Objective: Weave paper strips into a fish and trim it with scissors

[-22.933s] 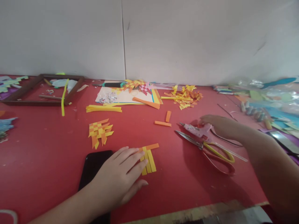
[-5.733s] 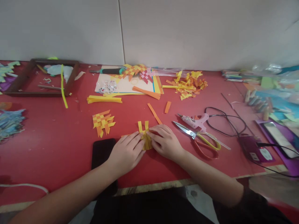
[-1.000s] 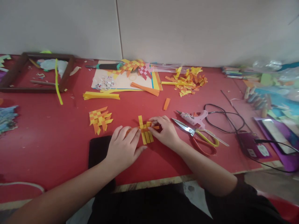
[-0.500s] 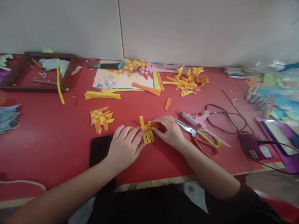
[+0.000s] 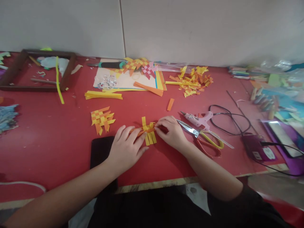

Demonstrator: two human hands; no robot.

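Note:
A small weave of yellow paper strips (image 5: 149, 137) lies on the red table, with an orange paper strip (image 5: 136, 131) running crosswise through it. My left hand (image 5: 125, 148) rests over the strip's left part, fingers spread and fingertips touching the paper, thumb apart. On the other side, my right hand (image 5: 169, 131) pinches the orange strip's right end between thumb and fingers. Left of the weave lies a woven paper fish (image 5: 101, 119) in yellow and orange. Under my left wrist is a black phone-like slab (image 5: 101, 150), partly hidden.
Scissors (image 5: 197, 134) and a pink glue gun (image 5: 198, 120) lie right of my right hand. Farther back are yellow strips (image 5: 103, 95), orange strips (image 5: 149, 88), a scrap pile (image 5: 193, 80) and a brown frame (image 5: 14, 69). A purple box (image 5: 257, 148) with cables stands at right.
My left fingers have spread a little and eased slightly away from the weave. My right hand still pinches the strip. The whole view has shifted slightly.

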